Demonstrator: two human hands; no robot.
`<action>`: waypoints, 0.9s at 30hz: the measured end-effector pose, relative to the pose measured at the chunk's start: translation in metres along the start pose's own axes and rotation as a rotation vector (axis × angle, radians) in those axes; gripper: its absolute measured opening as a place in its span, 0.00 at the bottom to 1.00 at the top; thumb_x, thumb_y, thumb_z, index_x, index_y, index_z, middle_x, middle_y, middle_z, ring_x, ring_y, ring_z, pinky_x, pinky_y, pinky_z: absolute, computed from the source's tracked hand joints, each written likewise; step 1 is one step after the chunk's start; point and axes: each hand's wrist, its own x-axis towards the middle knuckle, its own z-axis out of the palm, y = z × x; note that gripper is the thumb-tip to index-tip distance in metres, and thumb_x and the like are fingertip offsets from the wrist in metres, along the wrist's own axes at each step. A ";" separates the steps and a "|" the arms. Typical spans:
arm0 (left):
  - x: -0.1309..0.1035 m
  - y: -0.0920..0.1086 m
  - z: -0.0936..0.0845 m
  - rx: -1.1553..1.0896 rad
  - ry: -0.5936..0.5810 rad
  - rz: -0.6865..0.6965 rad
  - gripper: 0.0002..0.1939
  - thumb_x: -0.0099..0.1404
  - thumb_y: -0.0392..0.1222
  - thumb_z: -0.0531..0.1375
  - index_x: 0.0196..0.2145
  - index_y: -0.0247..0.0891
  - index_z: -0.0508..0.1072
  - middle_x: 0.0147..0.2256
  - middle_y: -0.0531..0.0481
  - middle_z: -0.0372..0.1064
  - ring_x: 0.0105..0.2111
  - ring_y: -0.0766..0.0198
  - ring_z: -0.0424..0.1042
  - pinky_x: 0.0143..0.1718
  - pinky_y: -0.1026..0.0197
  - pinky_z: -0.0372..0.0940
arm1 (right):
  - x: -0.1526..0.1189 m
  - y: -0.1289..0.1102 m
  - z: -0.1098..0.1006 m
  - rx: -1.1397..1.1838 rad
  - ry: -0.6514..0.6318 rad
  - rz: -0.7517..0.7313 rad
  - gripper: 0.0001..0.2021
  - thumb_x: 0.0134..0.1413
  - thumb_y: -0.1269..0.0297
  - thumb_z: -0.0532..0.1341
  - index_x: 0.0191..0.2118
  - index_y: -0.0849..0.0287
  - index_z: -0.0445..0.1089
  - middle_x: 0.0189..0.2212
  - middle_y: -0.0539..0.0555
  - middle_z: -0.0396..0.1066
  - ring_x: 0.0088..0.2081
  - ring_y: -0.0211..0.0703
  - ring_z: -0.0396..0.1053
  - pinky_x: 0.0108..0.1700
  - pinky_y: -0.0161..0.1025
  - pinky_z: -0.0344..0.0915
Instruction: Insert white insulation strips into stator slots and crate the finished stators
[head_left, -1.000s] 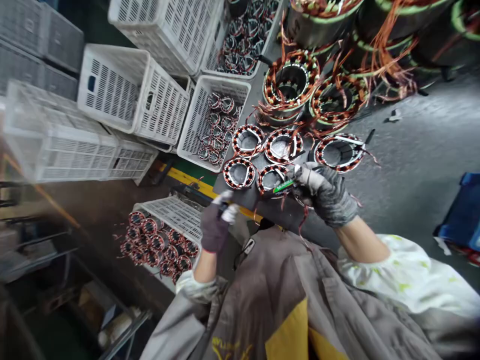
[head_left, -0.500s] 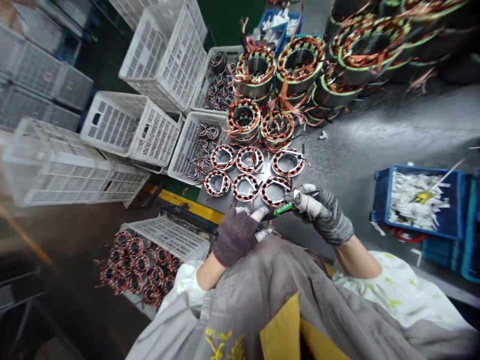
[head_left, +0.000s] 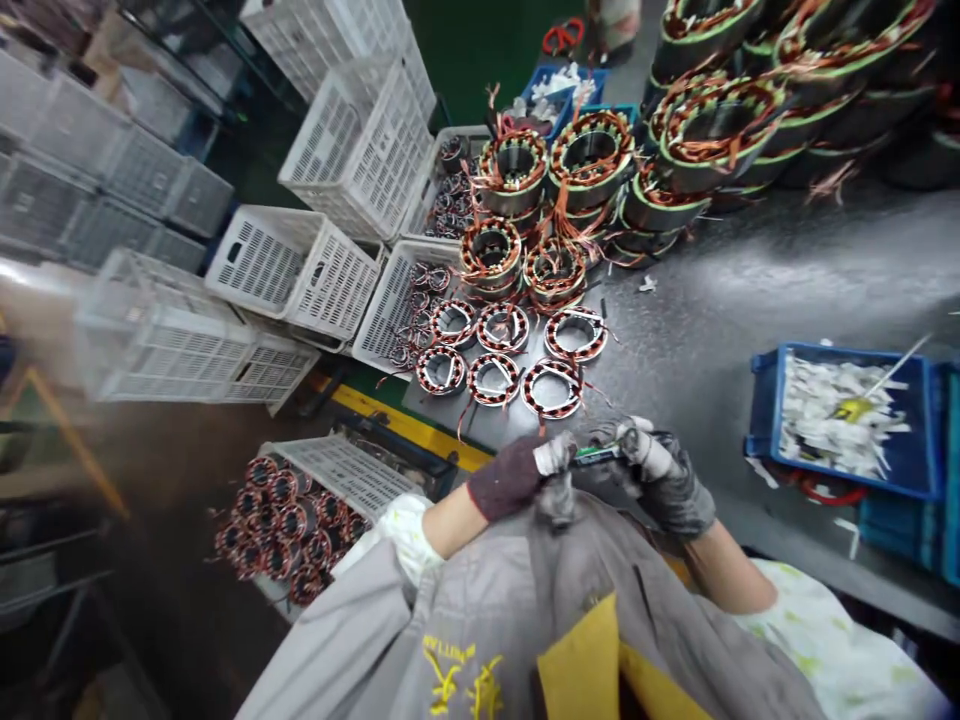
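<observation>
Close in front of my apron, both hands hold a marker pen [head_left: 597, 454] with a green label, lying roughly level between them. My left hand [head_left: 529, 475], in a dark purple glove with white fingertips, is closed around the pen's left end. On the right end, my right hand [head_left: 664, 478] in a grey glove is closed too. The gloved fingers hide both ends of the pen. Just beyond them lies a flat wound stator ring [head_left: 531, 388] with copper windings and white strips, touched by neither hand. Several similar rings sit beside it in two rows.
Taller copper-wound stators [head_left: 512, 170] stand stacked at the back of the metal table [head_left: 675, 330]. A blue bin [head_left: 765, 410] of white pieces holds a yellow-handled tool [head_left: 851, 408] on the right. White plastic crates [head_left: 337, 280] stand left; small stators [head_left: 281, 520] fill one low down.
Both hands have drawn back from the nearest stator ring toward my body, with the pen. My left hand has moved right and closed on the pen's left end. The view has shifted slightly.
</observation>
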 end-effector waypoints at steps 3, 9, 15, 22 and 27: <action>0.003 -0.007 -0.033 0.411 0.290 0.068 0.28 0.74 0.64 0.55 0.55 0.39 0.77 0.45 0.40 0.80 0.49 0.49 0.78 0.56 0.45 0.72 | 0.014 0.036 -0.025 -0.047 0.240 -0.047 0.18 0.50 0.42 0.68 0.37 0.52 0.73 0.26 0.54 0.75 0.21 0.45 0.67 0.23 0.43 0.64; -0.009 -0.058 -0.143 1.252 0.451 -0.034 0.30 0.73 0.43 0.56 0.69 0.33 0.66 0.67 0.34 0.68 0.71 0.46 0.61 0.75 0.39 0.47 | 0.058 0.092 -0.114 -0.724 0.628 0.004 0.24 0.47 0.46 0.67 0.47 0.55 0.75 0.48 0.72 0.78 0.49 0.70 0.76 0.50 0.62 0.68; 0.019 -0.110 -0.188 1.385 0.146 -0.118 0.37 0.70 0.52 0.62 0.68 0.24 0.66 0.67 0.25 0.65 0.70 0.39 0.60 0.70 0.40 0.53 | 0.049 0.074 -0.037 -1.032 0.665 -0.297 0.20 0.65 0.51 0.58 0.56 0.54 0.76 0.54 0.74 0.77 0.56 0.68 0.76 0.57 0.59 0.70; 0.043 -0.152 -0.207 1.247 0.019 -0.006 0.21 0.74 0.45 0.57 0.55 0.25 0.74 0.50 0.26 0.78 0.54 0.42 0.75 0.64 0.40 0.56 | 0.111 0.087 0.186 -1.257 0.223 -0.221 0.23 0.70 0.57 0.54 0.62 0.61 0.74 0.55 0.68 0.79 0.55 0.60 0.78 0.57 0.51 0.71; 0.014 -0.182 -0.232 1.112 -0.090 0.067 0.13 0.69 0.39 0.62 0.46 0.27 0.78 0.45 0.30 0.80 0.50 0.44 0.78 0.66 0.40 0.56 | 0.134 0.103 0.223 -1.525 0.340 0.077 0.28 0.73 0.47 0.54 0.62 0.65 0.72 0.47 0.70 0.80 0.52 0.63 0.77 0.57 0.51 0.68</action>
